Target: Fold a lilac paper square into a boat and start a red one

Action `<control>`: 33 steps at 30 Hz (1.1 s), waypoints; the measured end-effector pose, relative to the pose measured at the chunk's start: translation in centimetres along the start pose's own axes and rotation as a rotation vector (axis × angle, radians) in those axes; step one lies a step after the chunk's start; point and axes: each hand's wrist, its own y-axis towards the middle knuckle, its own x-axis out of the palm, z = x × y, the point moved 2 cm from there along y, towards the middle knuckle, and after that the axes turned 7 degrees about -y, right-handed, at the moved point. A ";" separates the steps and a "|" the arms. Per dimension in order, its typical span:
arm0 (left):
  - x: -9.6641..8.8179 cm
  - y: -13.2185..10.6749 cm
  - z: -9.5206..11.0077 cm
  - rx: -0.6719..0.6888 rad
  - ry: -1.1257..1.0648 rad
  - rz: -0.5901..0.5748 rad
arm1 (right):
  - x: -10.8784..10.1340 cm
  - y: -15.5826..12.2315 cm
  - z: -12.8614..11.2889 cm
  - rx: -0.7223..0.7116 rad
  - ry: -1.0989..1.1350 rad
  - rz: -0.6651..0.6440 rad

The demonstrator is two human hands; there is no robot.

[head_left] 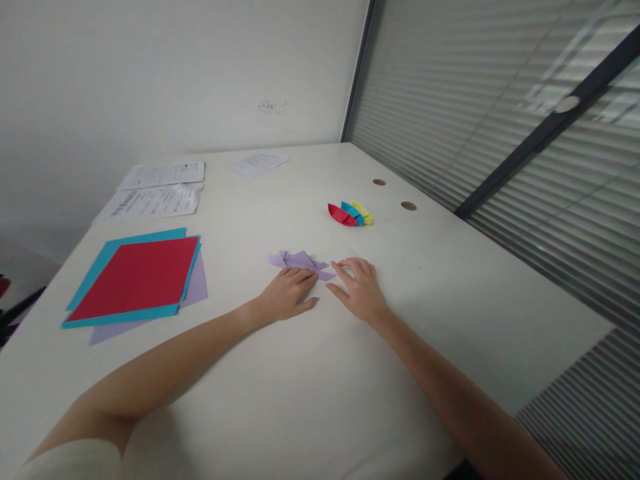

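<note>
A partly folded purple paper (299, 261) lies flat on the white table (450, 293), near its middle. My left hand (287, 295) rests on the paper's near edge, fingers stretched out flat and pressing it down. My right hand (359, 288) lies just to the right, fingers spread, its fingertips touching the paper's right tip. Neither hand holds anything lifted off the table.
Three small folded paper boats, red (341, 215), blue (353, 213) and yellow (363, 212), sit beyond the hands. A stack of red, blue and purple sheets (137, 278) lies at the left. Printed papers (159, 192) are at the back left. Window blinds (500, 100) run along the right.
</note>
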 end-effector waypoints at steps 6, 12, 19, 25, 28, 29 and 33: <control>-0.1 -0.1 0.0 0.000 -0.006 0.004 | 0.3 -0.2 -0.7 -0.134 0.008 -0.072; -0.2 -0.1 0.1 -0.006 -0.017 0.002 | 0.5 -0.5 0.7 -0.035 0.017 -0.081; 0.1 -0.1 0.2 0.053 -0.128 0.056 | 0.4 -0.2 1.1 -0.013 0.103 0.017; -0.8 0.1 -0.3 0.084 -0.251 0.196 | 1.7 -0.2 1.3 -0.118 0.182 -0.054; -1.2 0.2 -1.2 0.008 -0.195 0.281 | 1.9 -0.3 2.3 -0.111 0.180 -0.051; -1.2 0.3 -1.5 -0.012 -0.168 0.278 | 1.9 -0.3 2.5 -0.115 0.180 -0.051; -0.7 0.2 -2.3 -0.059 -0.081 0.183 | 1.5 -0.4 3.3 -0.137 0.171 -0.067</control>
